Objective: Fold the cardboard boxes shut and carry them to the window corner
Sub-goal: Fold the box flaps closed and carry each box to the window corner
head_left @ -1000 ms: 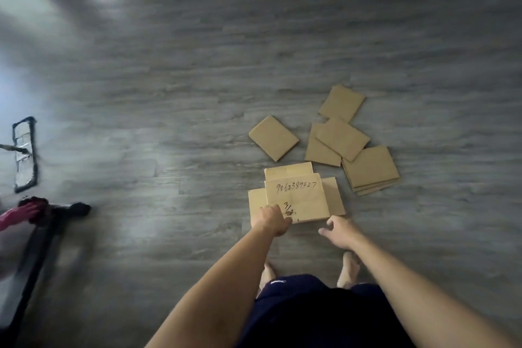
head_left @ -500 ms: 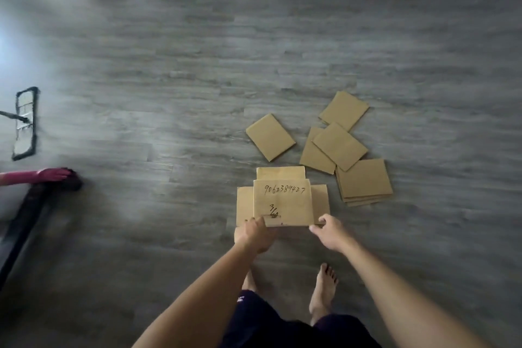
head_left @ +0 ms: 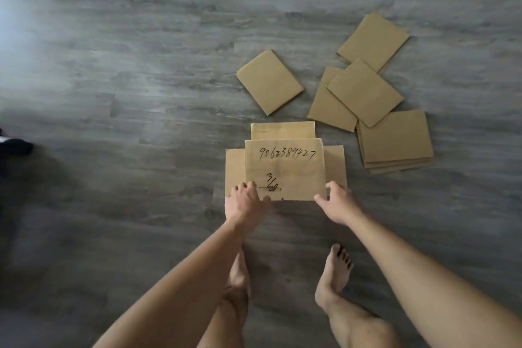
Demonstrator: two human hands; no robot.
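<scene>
Grey plank floor (head_left: pixel 141 93) carries a written-on cardboard box (head_left: pixel 284 169), left hand (head_left: pixel 245 202) and right hand (head_left: pixel 337 202) each closing a grip on its near corners.

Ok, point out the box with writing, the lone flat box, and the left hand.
box with writing (head_left: pixel 285 167), head view, middle of its written flap.
lone flat box (head_left: pixel 269 82), head view, centre of its face.
left hand (head_left: pixel 244 200), head view, back of the hand.

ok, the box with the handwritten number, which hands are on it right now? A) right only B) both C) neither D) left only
B: the left hand grips the near left corner of the numbered box and the right hand holds its near right corner.
</scene>
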